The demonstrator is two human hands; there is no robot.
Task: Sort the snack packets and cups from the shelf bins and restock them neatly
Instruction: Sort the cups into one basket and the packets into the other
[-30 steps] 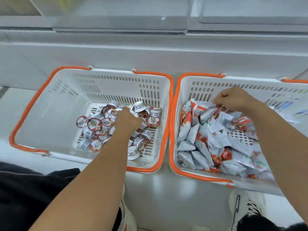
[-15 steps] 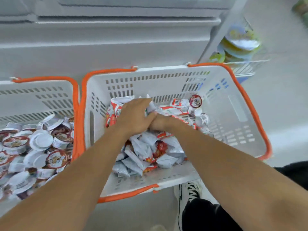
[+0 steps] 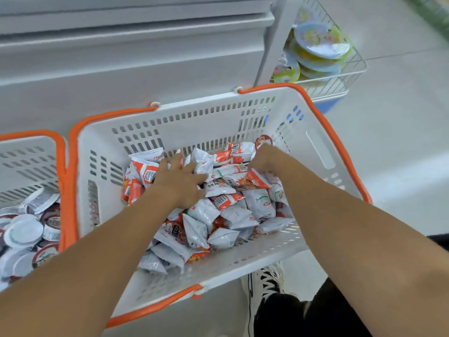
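Left hand (image 3: 181, 182) spread flat, pressing on white-and-orange foil snack packets (image 3: 218, 210) in white slotted orange-rimmed plastic basket (image 3: 315, 147); right hand (image 3: 263, 158) among packets, grip cannot be told

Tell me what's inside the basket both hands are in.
The white basket holds a loose pile of white and orange snack packets, plus one small cup at the back by the right hand. The left hand and both forearms cover some packets beneath.
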